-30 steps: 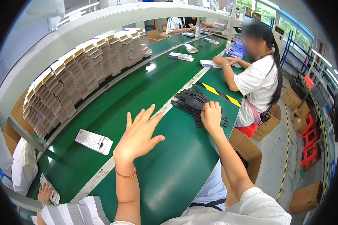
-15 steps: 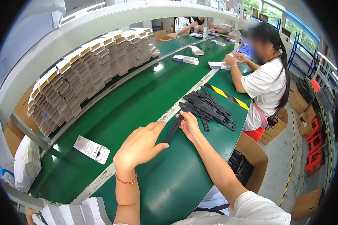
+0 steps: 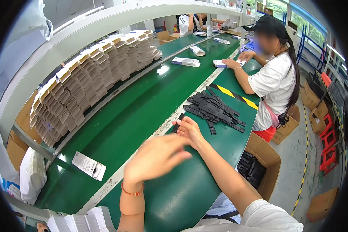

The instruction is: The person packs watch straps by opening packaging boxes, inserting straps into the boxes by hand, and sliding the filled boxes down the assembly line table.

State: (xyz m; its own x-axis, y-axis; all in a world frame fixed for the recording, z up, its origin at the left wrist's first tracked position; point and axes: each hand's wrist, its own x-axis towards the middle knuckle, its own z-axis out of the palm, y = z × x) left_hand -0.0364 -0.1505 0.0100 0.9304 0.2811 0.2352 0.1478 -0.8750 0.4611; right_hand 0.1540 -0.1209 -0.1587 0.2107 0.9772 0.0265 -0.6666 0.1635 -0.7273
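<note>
My right hand point(image 3: 190, 132) pinches a short black strap point(image 3: 178, 123) upright near the table's pale edge strip. Most of the strap's lower part is hidden behind my left hand point(image 3: 155, 157). That left hand, with a red beaded bracelet at the wrist, is smeared by motion; its fingers stretch to the right, thumb apart, and nothing shows in it. Just beyond my right hand lies a heap of black perforated straps point(image 3: 214, 108) on the green table point(image 3: 174, 189).
On the green belt point(image 3: 116, 131) lie a white printed box point(image 3: 89, 165) and several others farther off. Stacked open cartons point(image 3: 85, 77) line the far side. A co-worker point(image 3: 276, 77) handles a box at right. A cardboard box point(image 3: 268, 162) of black items stands below the table edge.
My left hand has swung right, across the strap and in front of my right wrist. The right hand keeps hold of the strap, which now stands more upright. The co-worker's hands have lowered.
</note>
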